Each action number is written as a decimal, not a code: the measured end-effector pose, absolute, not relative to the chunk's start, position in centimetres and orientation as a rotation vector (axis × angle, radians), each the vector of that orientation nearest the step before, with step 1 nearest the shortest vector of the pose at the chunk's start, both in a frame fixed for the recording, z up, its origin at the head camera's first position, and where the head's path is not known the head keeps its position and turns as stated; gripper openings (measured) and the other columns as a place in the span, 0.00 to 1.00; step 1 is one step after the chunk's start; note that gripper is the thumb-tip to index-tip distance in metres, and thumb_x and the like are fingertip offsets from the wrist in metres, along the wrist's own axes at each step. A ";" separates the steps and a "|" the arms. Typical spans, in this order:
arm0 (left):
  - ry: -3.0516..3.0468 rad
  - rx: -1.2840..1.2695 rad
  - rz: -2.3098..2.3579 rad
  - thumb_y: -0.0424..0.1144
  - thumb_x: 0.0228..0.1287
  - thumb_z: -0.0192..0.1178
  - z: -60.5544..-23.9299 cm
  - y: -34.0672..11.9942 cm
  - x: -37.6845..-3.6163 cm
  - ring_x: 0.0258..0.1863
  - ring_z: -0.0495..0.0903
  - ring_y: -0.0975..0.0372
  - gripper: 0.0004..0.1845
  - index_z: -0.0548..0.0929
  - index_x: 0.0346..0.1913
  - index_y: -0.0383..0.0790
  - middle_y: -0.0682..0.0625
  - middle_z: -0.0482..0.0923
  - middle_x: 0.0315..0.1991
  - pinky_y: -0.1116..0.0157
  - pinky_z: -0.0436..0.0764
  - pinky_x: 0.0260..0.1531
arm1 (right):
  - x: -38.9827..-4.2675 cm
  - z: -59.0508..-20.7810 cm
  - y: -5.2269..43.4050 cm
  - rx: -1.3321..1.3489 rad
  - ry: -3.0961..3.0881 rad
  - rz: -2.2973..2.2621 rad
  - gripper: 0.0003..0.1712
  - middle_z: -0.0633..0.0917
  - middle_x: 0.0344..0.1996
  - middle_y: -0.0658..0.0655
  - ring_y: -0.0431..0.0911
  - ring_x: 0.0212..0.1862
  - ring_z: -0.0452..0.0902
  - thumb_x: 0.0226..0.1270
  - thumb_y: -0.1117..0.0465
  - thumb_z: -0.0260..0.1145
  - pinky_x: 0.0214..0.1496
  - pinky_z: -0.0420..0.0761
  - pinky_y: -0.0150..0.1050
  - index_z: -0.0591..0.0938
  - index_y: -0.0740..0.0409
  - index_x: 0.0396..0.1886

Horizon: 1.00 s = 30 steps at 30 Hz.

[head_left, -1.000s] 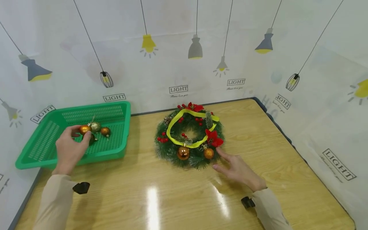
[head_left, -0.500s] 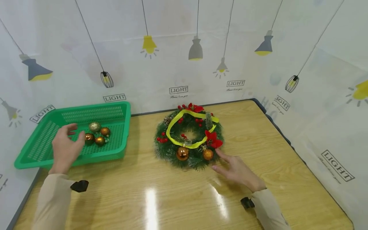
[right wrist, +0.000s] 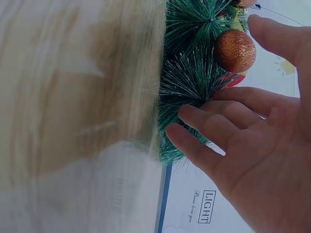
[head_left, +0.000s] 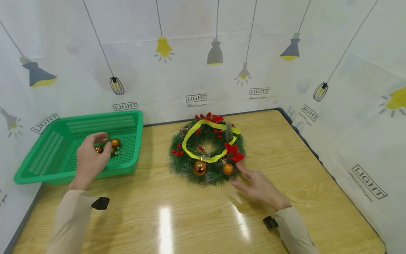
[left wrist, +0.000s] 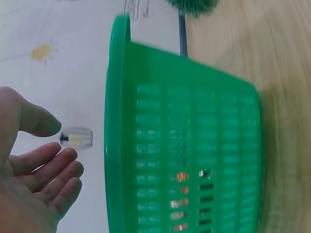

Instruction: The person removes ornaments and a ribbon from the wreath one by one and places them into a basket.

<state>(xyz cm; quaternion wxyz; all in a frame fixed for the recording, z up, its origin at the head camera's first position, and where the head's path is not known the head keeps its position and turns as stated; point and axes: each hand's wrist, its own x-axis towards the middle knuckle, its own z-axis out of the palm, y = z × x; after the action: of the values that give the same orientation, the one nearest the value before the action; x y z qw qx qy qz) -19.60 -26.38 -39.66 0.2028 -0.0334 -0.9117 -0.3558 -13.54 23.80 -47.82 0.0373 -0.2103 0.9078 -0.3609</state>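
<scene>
Over the green basket [head_left: 127,169], my left hand [head_left: 90,158] reaches in with thumb and fingertips apart, right by several small Christmas balls. An orange ball [head_left: 115,143] and a shiny copper ball [head_left: 98,149] show beside the fingers; others are partly hidden by the hand. In the left wrist view, nothing shows between its thumb and relaxed fingers. A green Christmas wreath [head_left: 180,167] lies flat on the table, bearing a copper ball [head_left: 200,168], an orange glitter ball [head_left: 227,169] and red flowers. My right hand [head_left: 261,187] has its extended fingers at the wreath's near right edge.
A yellow ribbon [head_left: 187,139] lies looped on top of the wreath. The wooden table [head_left: 190,218] meets a wall sheet [head_left: 177,77] printed with lamps at the back and sides. The basket stands at the table's left.
My left hand let the orange ball down into the basket, drew back left, then moved right over the balls again. My right hand has stayed at the wreath.
</scene>
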 end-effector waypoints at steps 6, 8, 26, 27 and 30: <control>-2.538 -0.216 -1.007 0.35 0.74 0.56 -39.9 -24.0 -19.5 0.51 0.79 0.41 0.20 0.76 0.64 0.29 0.33 0.78 0.55 0.68 0.80 0.44 | -13.6 -48.0 24.0 -0.633 2.802 -1.102 0.44 0.77 0.25 0.53 0.27 0.11 0.43 0.73 0.48 0.65 0.24 0.71 0.32 0.61 0.72 0.76; -2.541 -0.247 -1.032 0.34 0.74 0.56 -40.1 -23.3 -19.5 0.53 0.78 0.40 0.20 0.76 0.63 0.28 0.32 0.78 0.55 0.58 0.81 0.50 | -13.5 -48.0 24.0 -0.629 2.799 -1.106 0.44 0.78 0.27 0.54 0.27 0.11 0.43 0.73 0.49 0.65 0.24 0.71 0.32 0.61 0.71 0.76; -2.509 -0.502 -1.083 0.26 0.66 0.63 -42.2 -16.3 -18.3 0.51 0.80 0.45 0.17 0.79 0.57 0.27 0.35 0.82 0.52 0.46 0.83 0.52 | -13.5 -48.2 23.9 -0.652 2.797 -1.113 0.43 0.77 0.25 0.52 0.27 0.11 0.43 0.74 0.51 0.65 0.24 0.70 0.32 0.61 0.72 0.76; -2.512 -0.522 -1.090 0.27 0.66 0.64 -42.3 -15.8 -18.2 0.50 0.81 0.45 0.17 0.79 0.57 0.28 0.36 0.82 0.52 0.47 0.83 0.51 | -13.5 -48.1 23.9 -0.654 2.799 -1.112 0.42 0.77 0.26 0.52 0.27 0.11 0.43 0.74 0.51 0.65 0.24 0.70 0.32 0.61 0.72 0.76; -2.522 -0.567 -1.126 0.28 0.66 0.64 -42.8 -14.6 -18.1 0.50 0.81 0.46 0.17 0.79 0.57 0.29 0.36 0.82 0.53 0.47 0.84 0.51 | -13.5 -48.1 23.8 -0.651 2.796 -1.112 0.43 0.77 0.26 0.53 0.27 0.12 0.43 0.74 0.50 0.65 0.25 0.70 0.32 0.61 0.72 0.76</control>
<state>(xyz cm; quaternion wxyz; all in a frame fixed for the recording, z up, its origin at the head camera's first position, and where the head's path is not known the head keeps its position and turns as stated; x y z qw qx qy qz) -18.08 -14.60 -42.78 0.1601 -0.1986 -0.8829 -0.3942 -13.50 23.75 -48.08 0.0314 -0.2115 0.9077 -0.3611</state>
